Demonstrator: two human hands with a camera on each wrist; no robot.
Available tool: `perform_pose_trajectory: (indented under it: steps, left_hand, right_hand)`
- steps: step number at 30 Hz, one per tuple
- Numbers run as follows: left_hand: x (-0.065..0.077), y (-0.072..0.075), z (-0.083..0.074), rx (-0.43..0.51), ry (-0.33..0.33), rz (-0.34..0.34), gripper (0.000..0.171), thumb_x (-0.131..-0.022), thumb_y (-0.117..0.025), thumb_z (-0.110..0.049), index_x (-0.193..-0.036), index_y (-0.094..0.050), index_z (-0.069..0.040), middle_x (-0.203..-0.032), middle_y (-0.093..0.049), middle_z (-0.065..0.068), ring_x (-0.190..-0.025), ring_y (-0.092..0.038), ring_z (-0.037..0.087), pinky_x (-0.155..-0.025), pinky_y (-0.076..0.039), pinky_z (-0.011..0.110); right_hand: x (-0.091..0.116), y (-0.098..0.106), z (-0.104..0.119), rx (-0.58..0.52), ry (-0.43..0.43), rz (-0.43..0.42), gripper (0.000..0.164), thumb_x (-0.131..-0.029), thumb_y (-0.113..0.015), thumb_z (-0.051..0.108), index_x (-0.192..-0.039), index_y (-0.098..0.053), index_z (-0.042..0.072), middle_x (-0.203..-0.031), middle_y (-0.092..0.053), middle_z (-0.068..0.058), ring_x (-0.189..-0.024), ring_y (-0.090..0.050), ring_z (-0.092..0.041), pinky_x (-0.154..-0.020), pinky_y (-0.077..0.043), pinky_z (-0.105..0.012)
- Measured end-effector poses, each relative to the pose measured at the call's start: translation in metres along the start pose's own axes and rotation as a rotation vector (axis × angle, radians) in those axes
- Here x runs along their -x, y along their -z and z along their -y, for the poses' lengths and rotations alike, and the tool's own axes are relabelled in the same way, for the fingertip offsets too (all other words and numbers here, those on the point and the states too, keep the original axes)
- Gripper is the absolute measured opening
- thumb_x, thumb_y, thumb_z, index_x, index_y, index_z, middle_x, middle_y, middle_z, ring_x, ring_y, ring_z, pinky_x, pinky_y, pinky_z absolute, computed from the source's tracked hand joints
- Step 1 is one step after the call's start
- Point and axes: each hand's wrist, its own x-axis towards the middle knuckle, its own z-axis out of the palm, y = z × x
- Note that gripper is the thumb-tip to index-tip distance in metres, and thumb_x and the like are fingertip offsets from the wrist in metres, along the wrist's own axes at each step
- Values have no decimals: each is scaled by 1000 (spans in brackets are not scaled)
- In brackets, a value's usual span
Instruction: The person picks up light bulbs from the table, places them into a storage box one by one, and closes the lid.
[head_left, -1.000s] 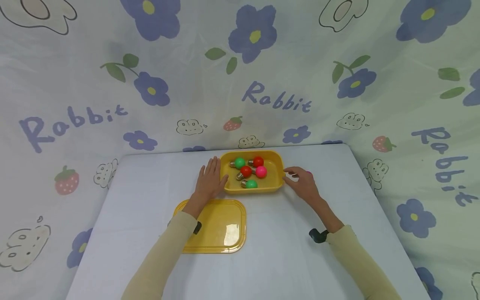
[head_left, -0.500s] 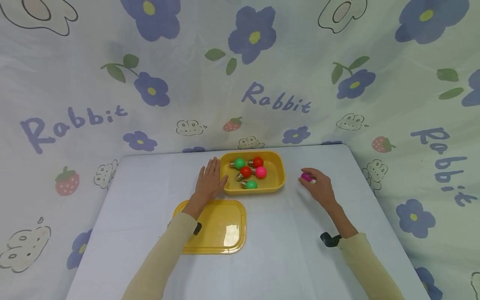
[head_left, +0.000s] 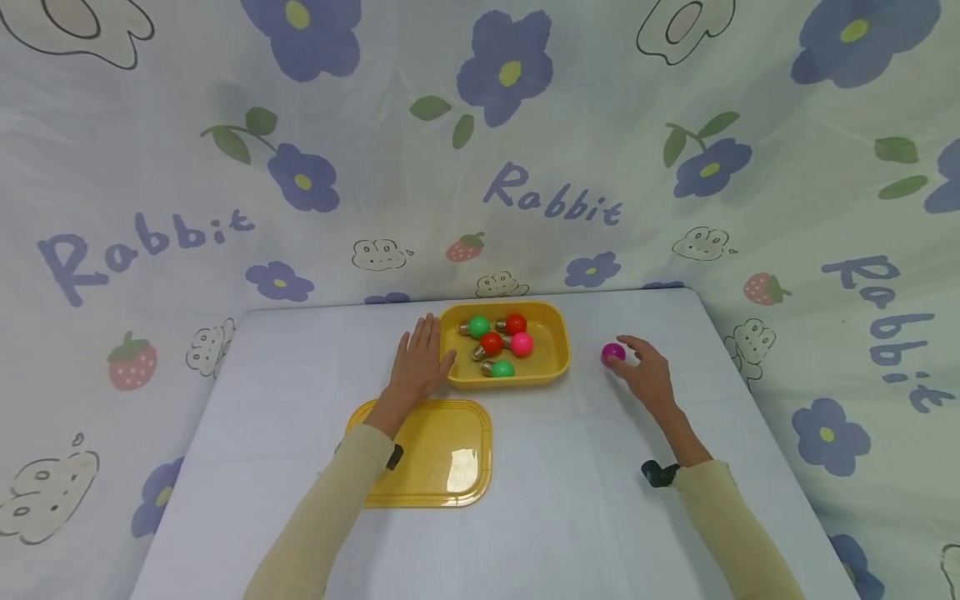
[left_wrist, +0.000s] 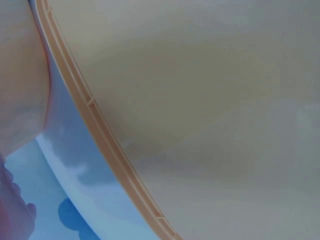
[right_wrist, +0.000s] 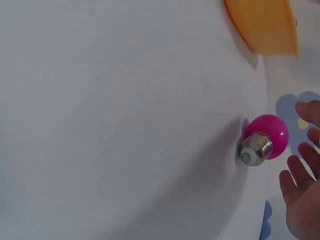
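Observation:
In the head view, my left hand (head_left: 416, 358) rests against the left side of the yellow box (head_left: 551, 377), fingers straight. Inside the box lie green bulbs (head_left: 480, 327), red bulbs (head_left: 516, 323) and a pink bulb (head_left: 522, 344), all with metal screw bases. To the right of the box, my right hand (head_left: 648, 377) hovers around a purple-pink light bulb (head_left: 613, 354) with thumb and fingers parted. The right wrist view shows that bulb (right_wrist: 267, 137) on the table, its metal base toward the camera and the fingers (right_wrist: 300, 172) apart from it.
A shallow yellow tray or lid (head_left: 431, 458) lies in front of the box, partly under my left forearm. White cloth covers the table (head_left: 570, 500). A patterned curtain (head_left: 420, 167) rises behind it.
My right hand has moved right from the box's right edge to the purple-pink bulb. Its fingers have spread, and the bulb has turned. The left hand and the box have not moved.

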Motion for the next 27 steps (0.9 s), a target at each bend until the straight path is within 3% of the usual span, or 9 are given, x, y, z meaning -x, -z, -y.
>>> perform_pose_trajectory:
  steps: [10,17,27]
  left_hand:
    - [-1,-1,0,-9,-5,-2,77,-106,-31,-47,-159,2,0,-166,4,16,-152,4,29,-120,0,49]
    - [-2,-3,2,-9,-9,-15,78,-106,-33,-47,-159,-1,0,-166,1,16,-152,1,30,-120,-2,49]
    - [-2,-3,1,-4,-6,-9,78,-106,-33,-47,-159,0,0,-166,2,16,-152,2,30,-120,-1,50]
  right_hand:
    - [-4,-7,-17,-79,-65,32,56,-95,-71,17,-143,-49,1,-148,-46,-22,-133,-46,-40,-107,-41,-49]
    - [-8,-15,-32,-141,-68,18,59,-92,-74,12,-143,-48,-1,-144,-50,-21,-127,-52,-38,-103,-45,-47]
    - [-9,-22,-32,-108,-109,1,59,-93,-72,12,-144,-45,1,-144,-50,-22,-126,-53,-36,-104,-45,-45]
